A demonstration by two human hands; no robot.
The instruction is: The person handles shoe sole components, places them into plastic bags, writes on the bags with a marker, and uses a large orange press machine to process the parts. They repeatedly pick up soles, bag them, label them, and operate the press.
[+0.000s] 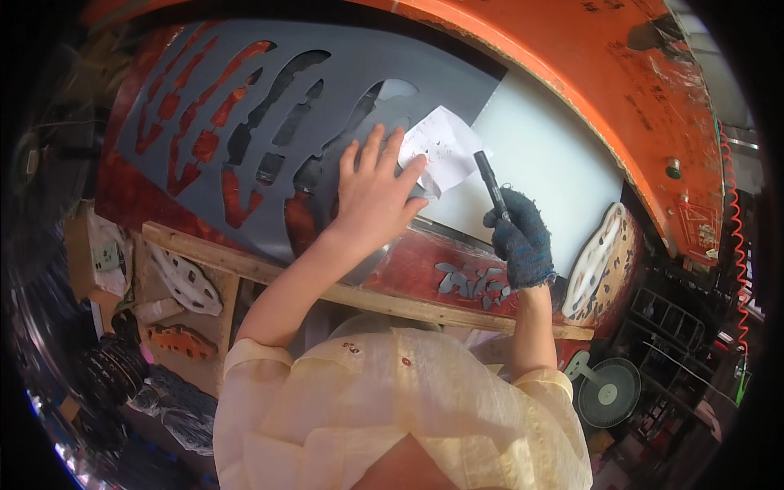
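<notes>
My left hand [374, 192] is bare and lies flat, fingers spread, on a grey sheet [327, 90] full of cut-out slots; its fingertips press the edge of a creased white paper [445, 147]. My right hand [519, 237] wears a dark blue knitted glove and grips a black marker [491, 184], tip pointing up toward the paper. The paper lies where the grey sheet meets a white panel [543, 163]. Both sheets rest on a red worktable [425, 265].
A curved orange machine frame [604, 90] arches over the far and right side. A wooden rail [269, 269] runs along the table front. Cut patterned pieces [600, 261] lean at the right, others [186, 282] at the left. A small fan [608, 394] stands on the floor.
</notes>
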